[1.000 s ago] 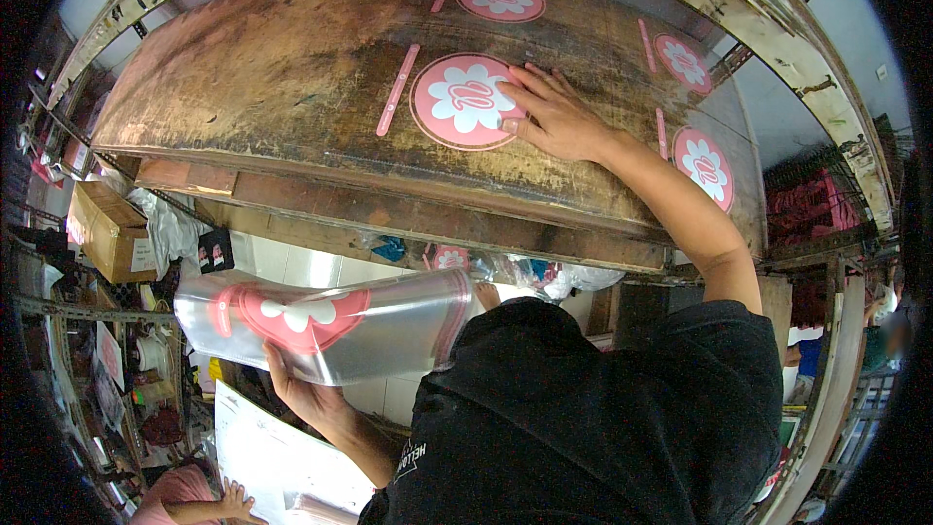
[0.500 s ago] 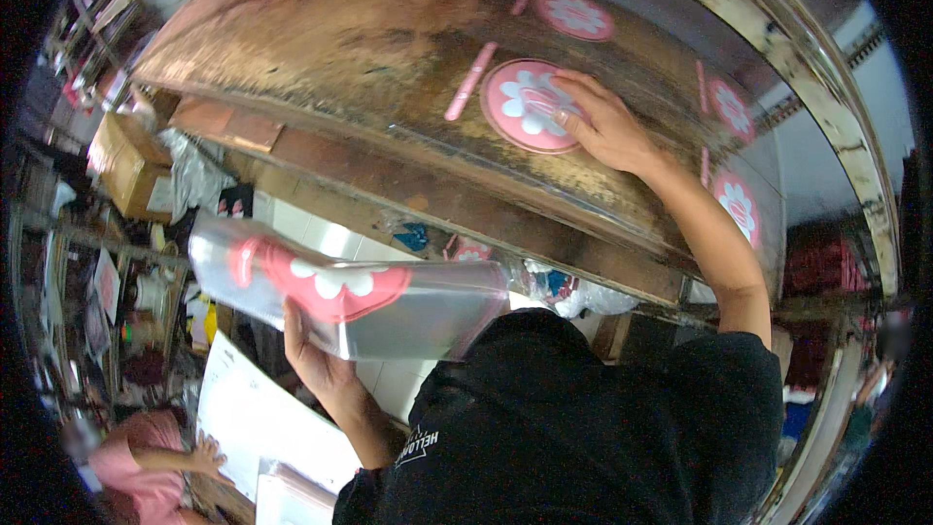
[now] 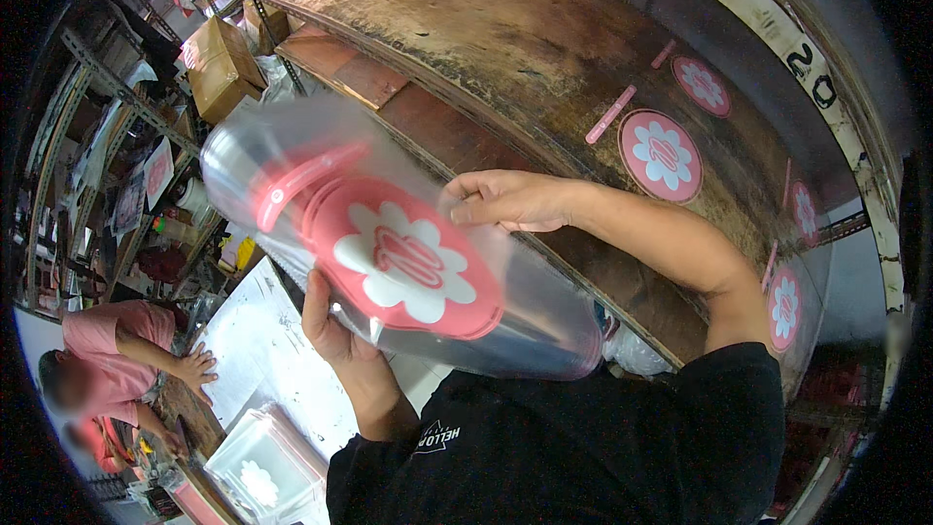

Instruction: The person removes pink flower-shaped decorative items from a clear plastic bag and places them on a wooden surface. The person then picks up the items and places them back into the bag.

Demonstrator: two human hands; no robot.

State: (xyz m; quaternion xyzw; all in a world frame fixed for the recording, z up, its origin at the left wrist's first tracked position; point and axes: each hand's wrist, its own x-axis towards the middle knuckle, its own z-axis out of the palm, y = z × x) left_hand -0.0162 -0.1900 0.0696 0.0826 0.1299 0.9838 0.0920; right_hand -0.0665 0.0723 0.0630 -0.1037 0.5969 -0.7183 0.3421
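A curled stack of clear plastic sheets (image 3: 544, 321) hangs in front of my chest, with a pink circle and white flower print (image 3: 398, 262) and a pink strip print (image 3: 316, 175) showing on it. My left hand (image 3: 345, 331) grips its lower left edge, thumb on top and the other fingers hidden beneath. At the opposite edge, my right hand (image 3: 510, 202) is closed, thumb and fingers pinched on the plastic; how many sheets they hold, I cannot tell. On the wooden bench beyond lies a matching pink round print (image 3: 661, 156) beside a pink strip (image 3: 610, 115).
More round prints (image 3: 702, 86) lie farther right along the wooden bench (image 3: 437, 19). At lower left, a white table (image 3: 282, 331) carries clear sheets with a white flower (image 3: 258, 481). Another person (image 3: 126, 340) leans there. Cardboard boxes (image 3: 219, 68) and metal shelving (image 3: 97, 165) stand left.
My right hand has left the round print on the bench and come back to the sheet stack. The stack has tilted, showing its print more fully. The view has swung left.
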